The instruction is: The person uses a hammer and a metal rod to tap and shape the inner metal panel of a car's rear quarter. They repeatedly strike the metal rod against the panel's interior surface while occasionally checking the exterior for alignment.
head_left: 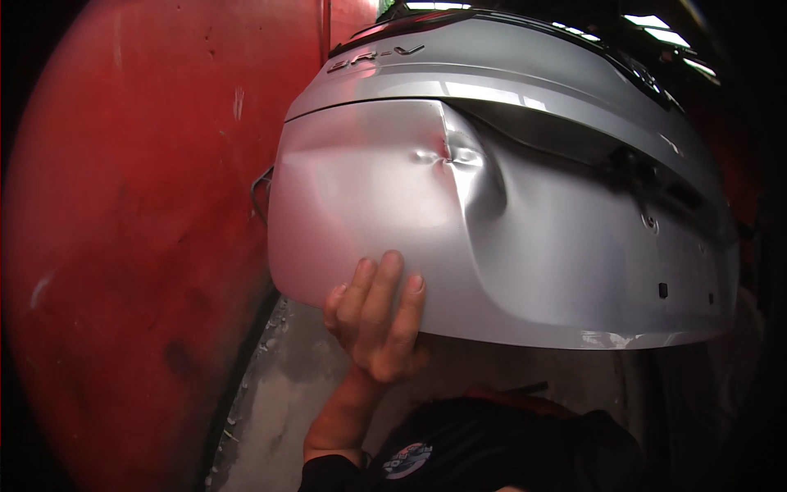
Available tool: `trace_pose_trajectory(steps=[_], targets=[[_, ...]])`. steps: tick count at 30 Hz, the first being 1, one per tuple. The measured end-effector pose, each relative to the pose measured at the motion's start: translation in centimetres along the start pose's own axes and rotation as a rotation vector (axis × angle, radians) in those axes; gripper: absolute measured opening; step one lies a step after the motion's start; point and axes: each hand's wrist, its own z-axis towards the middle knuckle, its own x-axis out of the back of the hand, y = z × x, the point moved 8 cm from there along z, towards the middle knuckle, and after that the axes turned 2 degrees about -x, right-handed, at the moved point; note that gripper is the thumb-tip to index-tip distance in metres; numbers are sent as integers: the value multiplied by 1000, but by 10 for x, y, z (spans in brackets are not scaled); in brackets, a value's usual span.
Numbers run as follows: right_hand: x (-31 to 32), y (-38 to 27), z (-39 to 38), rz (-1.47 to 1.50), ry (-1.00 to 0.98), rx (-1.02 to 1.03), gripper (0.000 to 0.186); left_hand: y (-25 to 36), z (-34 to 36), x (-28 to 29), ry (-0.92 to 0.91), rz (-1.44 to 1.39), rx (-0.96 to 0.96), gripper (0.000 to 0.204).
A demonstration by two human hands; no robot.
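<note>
A silver car tailgate [369, 184] fills the upper middle of the view. It has a sharp crumpled dent [449, 157] left of centre, with a deep crease curving downward from it. My left hand [375, 316] grips the tailgate's lower edge at the left, fingers extended upward over the painted face and thumb partly hidden below the edge. My right hand is not in view.
A scuffed red wall [131, 221] stands close along the left, beside the car. Grey concrete floor [291, 369] shows below. At the bottom, my dark shirt [475, 443] partly hides a reddish object with a dark bar, too obscured to name. Bright roof openings [660, 29] show overhead.
</note>
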Motion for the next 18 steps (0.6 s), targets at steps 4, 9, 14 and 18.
trace_pose_trajectory(steps=[4, 9, 14, 18], targets=[[3, 2, 5, 21, 2, -3, 36, 0, -1, -2, -29, -3, -1, 33], [-3, -4, 1, 43, 15, 0, 36, 1, 0, -1, -55, 16, -24, 31], [-2, -2, 1, 53, 24, 5, 35, 2, 2, -3, -66, 36, -15, 32], [0, 4, 4, 59, 22, 6, 35, 2, 4, -2, -63, 29, -24, 30]])
